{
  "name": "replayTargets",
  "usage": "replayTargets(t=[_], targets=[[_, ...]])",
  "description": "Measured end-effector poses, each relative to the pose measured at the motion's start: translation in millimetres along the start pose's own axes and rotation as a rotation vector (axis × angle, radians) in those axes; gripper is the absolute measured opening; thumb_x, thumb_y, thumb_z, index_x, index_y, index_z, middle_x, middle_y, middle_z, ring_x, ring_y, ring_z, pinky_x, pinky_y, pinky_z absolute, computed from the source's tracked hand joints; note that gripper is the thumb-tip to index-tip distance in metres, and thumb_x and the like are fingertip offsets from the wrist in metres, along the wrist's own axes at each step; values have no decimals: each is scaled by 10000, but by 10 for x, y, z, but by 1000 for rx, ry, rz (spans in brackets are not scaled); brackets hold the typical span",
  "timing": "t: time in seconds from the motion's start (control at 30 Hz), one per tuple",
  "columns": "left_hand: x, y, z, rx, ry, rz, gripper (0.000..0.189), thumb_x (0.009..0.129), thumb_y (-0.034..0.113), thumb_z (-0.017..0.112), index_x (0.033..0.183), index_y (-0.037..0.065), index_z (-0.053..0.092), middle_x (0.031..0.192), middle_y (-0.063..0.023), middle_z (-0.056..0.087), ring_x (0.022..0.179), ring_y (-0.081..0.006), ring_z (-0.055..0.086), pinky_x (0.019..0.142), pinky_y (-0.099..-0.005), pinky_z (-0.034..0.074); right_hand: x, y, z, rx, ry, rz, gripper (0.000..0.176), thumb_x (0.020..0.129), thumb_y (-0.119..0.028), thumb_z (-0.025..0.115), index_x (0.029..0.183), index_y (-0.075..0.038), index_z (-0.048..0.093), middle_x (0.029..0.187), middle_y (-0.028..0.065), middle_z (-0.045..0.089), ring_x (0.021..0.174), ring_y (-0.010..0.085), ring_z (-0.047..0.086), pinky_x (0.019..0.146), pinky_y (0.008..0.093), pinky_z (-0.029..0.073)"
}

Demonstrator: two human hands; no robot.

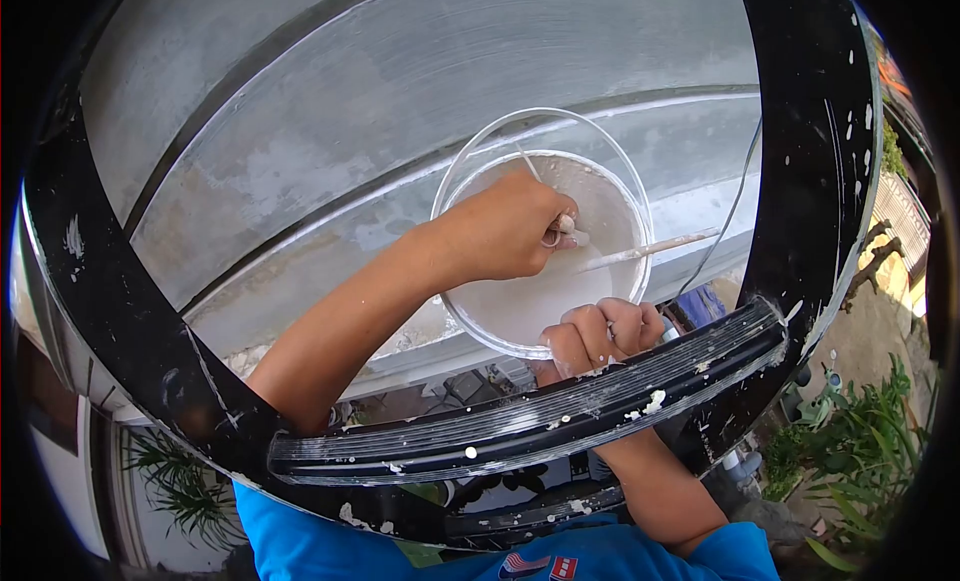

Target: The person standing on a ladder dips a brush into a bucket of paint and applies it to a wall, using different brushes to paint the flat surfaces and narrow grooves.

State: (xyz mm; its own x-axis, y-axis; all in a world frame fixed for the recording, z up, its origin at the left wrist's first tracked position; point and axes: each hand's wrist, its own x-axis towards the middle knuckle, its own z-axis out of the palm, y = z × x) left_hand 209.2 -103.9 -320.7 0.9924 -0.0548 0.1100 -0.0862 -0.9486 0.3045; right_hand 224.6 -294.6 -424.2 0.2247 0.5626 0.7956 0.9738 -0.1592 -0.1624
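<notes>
A clear bucket (463, 324) with a round rim and raised hoop handle holds a whitish, creamy mix. Over the mix, my left hand (515, 226) is closed in a fist around a small, white-smeared thing I cannot make out. A thin pale stick (529, 162) shows just behind that fist. Another stick (675, 244), coated with whitish stuff, leans out over the bucket's right rim, its lower end in the mix. My right hand (600, 336), smeared with white, has its fingers curled over the near right part of the rim; its palm is hidden.
Black ladder rails (810, 131) frame both sides, with a ribbed, paint-spotted rung (530, 411) across my forearms. Behind the bucket stands a grey plastered wall (420, 81) with grooves. A thin cable (735, 206) hangs at right. Plants (860, 451) grow far below.
</notes>
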Motion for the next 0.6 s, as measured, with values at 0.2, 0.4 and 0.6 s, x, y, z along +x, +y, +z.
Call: replayTargets(t=[0.2, 0.4, 0.6], targets=[[-40, -33, -8, 51, 35, 42, 164, 826, 36, 714, 981, -12, 737, 740, -224, 677, 650, -329, 651, 640, -369, 502, -4, -9, 1, -3, 4, 16, 268, 650, -260, 670, 870, -148, 564, 897, 6, 519, 994, 218, 534, 820, 471, 396], [-314, 109, -420, -103, 239, -230, 186, 905, 158, 735, 991, -7, 737, 770, -115, 719, 711, -154, 682, 659, -316, 541, 3, -14, -5, 15, 9, 23, 273, 650, -286, 664, 865, -149, 568, 902, 1, 523, 997, 212, 527, 827, 480, 390], [-539, 160, -247, -612, 634, -308, 243, 1013, 178, 603, 1012, -58, 660, 875, -134, 712, 784, -187, 725, 702, -276, 607, -20, 3, 33, 1, 44, 3, 250, 694, -330, 686, 852, -154, 602, 898, 8, 579, 997, 234, 525, 888, 472, 356]])
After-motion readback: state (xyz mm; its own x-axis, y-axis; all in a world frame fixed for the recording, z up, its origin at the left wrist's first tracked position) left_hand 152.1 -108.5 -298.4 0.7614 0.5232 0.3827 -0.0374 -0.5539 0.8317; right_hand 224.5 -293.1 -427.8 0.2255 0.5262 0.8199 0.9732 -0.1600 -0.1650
